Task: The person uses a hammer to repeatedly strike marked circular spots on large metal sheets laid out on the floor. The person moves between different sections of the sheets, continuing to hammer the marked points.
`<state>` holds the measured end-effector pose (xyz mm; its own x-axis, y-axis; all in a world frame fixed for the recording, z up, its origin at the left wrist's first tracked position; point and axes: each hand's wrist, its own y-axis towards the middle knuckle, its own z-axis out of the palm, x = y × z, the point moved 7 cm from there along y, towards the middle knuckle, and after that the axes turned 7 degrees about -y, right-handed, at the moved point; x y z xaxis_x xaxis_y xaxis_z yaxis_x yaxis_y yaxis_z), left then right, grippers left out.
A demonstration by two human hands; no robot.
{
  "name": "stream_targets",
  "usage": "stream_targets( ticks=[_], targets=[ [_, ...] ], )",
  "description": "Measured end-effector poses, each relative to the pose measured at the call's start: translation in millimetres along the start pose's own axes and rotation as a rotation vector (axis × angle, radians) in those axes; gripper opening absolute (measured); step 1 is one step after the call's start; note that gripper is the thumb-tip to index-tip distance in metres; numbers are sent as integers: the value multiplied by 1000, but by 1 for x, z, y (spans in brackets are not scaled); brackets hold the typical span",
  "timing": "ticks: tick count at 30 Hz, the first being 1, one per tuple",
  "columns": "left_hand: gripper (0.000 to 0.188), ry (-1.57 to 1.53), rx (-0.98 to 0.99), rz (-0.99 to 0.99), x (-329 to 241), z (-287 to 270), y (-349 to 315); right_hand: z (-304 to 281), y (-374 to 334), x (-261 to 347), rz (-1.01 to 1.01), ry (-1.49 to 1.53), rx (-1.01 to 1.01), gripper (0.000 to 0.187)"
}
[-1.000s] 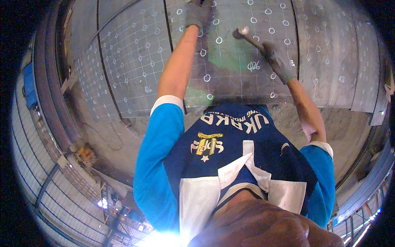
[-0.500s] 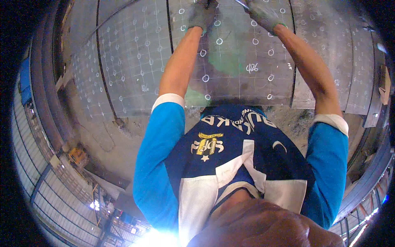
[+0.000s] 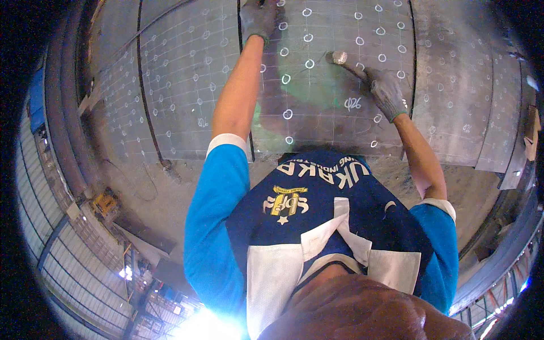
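Observation:
My right hand (image 3: 386,92), in a grey knit glove, is closed round the handle of a hammer (image 3: 340,58). Its pale, worn metal head points to the left, over a dark steel plate (image 3: 323,122). Chalk lines and rows of small white circles mark that plate, and a green tint lies across its middle. Farther off, at the upper edge of the view, my gloved left hand (image 3: 259,21) is closed above the plate's left seam. Something dark shows at its fingers, but the frame edge cuts it off.
More chalk-marked plates lie to the left (image 3: 187,85) and right (image 3: 447,96), with dark gaps between them. Dusty ground runs along the near edge. A yellow-orange machine (image 3: 105,204) stands at the lower left. Long steel beams (image 3: 62,122) line the left side.
My right hand has come back toward me and to the right, bringing the hammer fully into view. My left hand has shifted a little to the left, and the two hands are farther apart.

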<state>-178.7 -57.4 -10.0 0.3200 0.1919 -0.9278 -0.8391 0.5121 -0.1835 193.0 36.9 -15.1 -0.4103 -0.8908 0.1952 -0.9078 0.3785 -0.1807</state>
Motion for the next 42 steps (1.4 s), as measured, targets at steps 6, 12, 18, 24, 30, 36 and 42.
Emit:
stream_targets(
  ticks=[6, 12, 18, 24, 30, 36, 42],
  targets=[
    [8, 185, 17, 28, 4, -1, 10, -4, 1, 0, -35, -44, -41, 33],
    [6, 182, 34, 40, -2, 7, 3, 15, -4, -12, -1, 6, -64, 37],
    [5, 162, 32, 39, 4, 5, 5, 17, -12, -11, -153, -31, -320, 33],
    [4, 208, 37, 46, -2, 4, 1, 19, -8, -11, -110, -40, -226, 30],
    [4, 231, 69, 56, 5, -3, 11, 34, -12, -17, -138, -99, -228, 36],
    [6, 284, 47, 95, -4, 1, 5, -3, -2, -1, -106, 15, -227, 35],
    [4, 271, 52, 116, 5, 3, 14, -22, 9, 7, -62, 47, -94, 32]
  ],
)
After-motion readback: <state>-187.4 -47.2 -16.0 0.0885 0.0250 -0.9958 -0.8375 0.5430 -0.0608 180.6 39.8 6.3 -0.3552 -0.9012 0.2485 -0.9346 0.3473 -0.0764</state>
